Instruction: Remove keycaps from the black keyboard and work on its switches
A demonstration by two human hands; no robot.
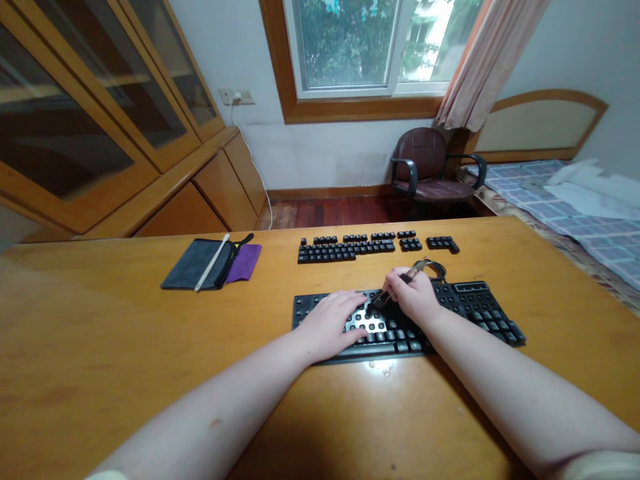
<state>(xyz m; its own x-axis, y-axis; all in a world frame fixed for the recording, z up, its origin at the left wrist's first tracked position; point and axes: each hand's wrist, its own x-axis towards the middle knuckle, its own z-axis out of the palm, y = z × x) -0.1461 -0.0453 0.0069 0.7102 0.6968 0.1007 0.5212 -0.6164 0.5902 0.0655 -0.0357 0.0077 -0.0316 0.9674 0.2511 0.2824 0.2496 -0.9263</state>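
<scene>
A black keyboard (345,351) lies on the desk in front of me. Many of its switches on the left and in the middle are bare, while the bottom rows and the right side still carry keycaps. My left hand (333,323) rests on its left part, palm down, fingers stretched and apart. Pinched in my right hand (413,298) is a slim tool (417,268) with a brownish upper end. Its dark tip points down at the bare switches near my left fingertips. Whether that tip is bristles or a gripped keycap I cannot tell.
Loose black keycaps (345,250) stand in rows behind the keyboard. A coiled cable (439,268) lies at its back edge. To the left are a grey pouch (190,263), a pale flat stick (213,263) and a purple cloth (244,263). Beyond the desk stands a chair (425,163).
</scene>
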